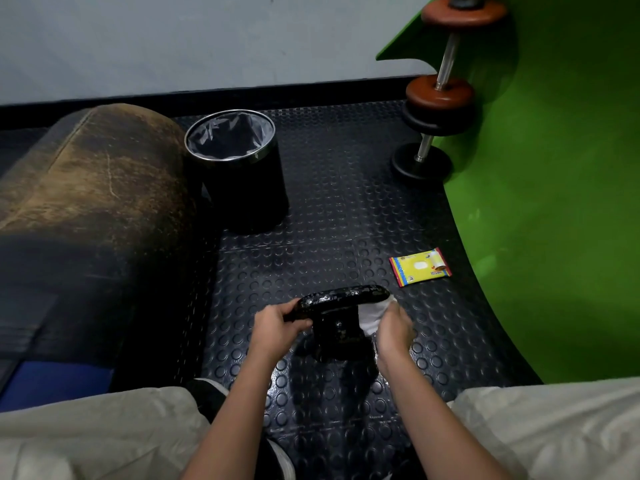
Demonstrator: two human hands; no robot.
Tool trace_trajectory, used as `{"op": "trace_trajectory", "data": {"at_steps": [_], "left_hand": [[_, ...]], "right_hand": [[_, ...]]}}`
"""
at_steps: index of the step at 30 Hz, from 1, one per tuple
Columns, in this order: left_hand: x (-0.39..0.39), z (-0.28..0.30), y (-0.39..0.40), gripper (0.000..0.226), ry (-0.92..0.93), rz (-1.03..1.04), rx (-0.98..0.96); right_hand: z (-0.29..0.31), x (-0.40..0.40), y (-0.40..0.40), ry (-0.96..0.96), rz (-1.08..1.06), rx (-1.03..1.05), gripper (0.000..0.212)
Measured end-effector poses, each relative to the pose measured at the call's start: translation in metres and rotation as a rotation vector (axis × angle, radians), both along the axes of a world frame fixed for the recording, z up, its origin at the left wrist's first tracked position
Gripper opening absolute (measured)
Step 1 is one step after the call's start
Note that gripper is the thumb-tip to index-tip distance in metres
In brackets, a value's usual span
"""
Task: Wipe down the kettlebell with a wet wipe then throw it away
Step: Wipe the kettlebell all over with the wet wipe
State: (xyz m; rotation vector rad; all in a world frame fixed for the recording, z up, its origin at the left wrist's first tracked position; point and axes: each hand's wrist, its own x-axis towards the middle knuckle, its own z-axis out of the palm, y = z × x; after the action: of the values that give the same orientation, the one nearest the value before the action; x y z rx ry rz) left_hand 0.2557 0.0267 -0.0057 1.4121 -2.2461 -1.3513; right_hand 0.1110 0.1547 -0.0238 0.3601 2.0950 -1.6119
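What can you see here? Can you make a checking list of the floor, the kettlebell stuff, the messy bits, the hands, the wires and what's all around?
Surface: black studded rubber floor.
Job's things: kettlebell upright on floor; white wet wipe against its right side; lined bin beyond.
Clutter: yellow wipes packet on floor.
Grippers: left hand grips the handle; right hand holds the wipe.
Cables: nothing seen.
Surroundings: worn brown pad left; green panel and dumbbells right.
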Motion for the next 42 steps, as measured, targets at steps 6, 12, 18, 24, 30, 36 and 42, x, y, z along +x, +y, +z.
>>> {"op": "trace_trajectory", "data": {"at_steps": [6, 12, 18, 24, 30, 36, 42], "left_hand": [[0.001, -0.001, -0.001, 0.053, -0.003, 0.009, 0.001], [0.000, -0.003, -0.001, 0.052, -0.010, -0.008, -0.003], [0.001, -0.003, -0.001, 0.053, -0.012, 0.008, 0.007], [0.000, -0.002, -0.001, 0.052, -0.007, 0.009, 0.006], [0.000, 0.002, 0.002, 0.050, -0.004, -0.006, -0.007], [0.000, 0.002, 0.001, 0.050, -0.007, 0.001, 0.004], [0.000, 0.004, 0.002, 0.051, -0.011, -0.002, -0.012]], "right_hand": [[0.014, 0.009, 0.000, 0.520, 0.105, 0.110, 0.027], [-0.009, 0.011, 0.010, 0.330, 0.092, 0.097, 0.034], [0.001, -0.007, 0.001, 0.154, 0.081, 0.055, 0.033], [0.012, 0.002, -0.002, 0.500, 0.139, 0.081, 0.026], [-0.009, -0.003, 0.005, 0.087, 0.080, 0.028, 0.028], [0.005, -0.007, 0.001, 0.153, 0.131, 0.012, 0.033], [0.005, 0.000, 0.000, 0.675, 0.282, 0.060, 0.024]]}}
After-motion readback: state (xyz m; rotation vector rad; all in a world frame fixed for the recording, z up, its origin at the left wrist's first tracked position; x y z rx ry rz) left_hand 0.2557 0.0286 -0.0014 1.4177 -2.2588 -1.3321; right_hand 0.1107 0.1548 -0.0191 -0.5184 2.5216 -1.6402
